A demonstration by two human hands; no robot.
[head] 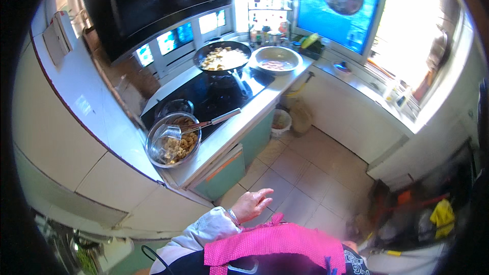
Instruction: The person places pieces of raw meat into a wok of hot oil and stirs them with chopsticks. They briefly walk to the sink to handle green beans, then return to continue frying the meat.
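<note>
My left hand (250, 205) is held in front of my body over the tiled floor, in a white sleeve with a bracelet at the wrist. It holds nothing, and its fingers are slightly bent and apart. Only a small patch of skin by the right side of the apron (275, 238) may belong to my right hand (350, 245); the rest is hidden. Ahead, a metal bowl (152, 152) of browned food pieces stands at the counter's near end, with a long-handled strainer (225, 116) across it. A dark frying pan (198, 63) with pale, chunky food sits on the cooktop's far end.
Beside the pan is a wide metal basin (298, 63) with liquid and reddish bits. The black glass cooktop (214, 88) lies between bowl and pan. Bottles fill a rack (269, 9) by the window. A white bucket (280, 122) stands on the floor (301, 172). A dark range hood (160, 4) overhangs.
</note>
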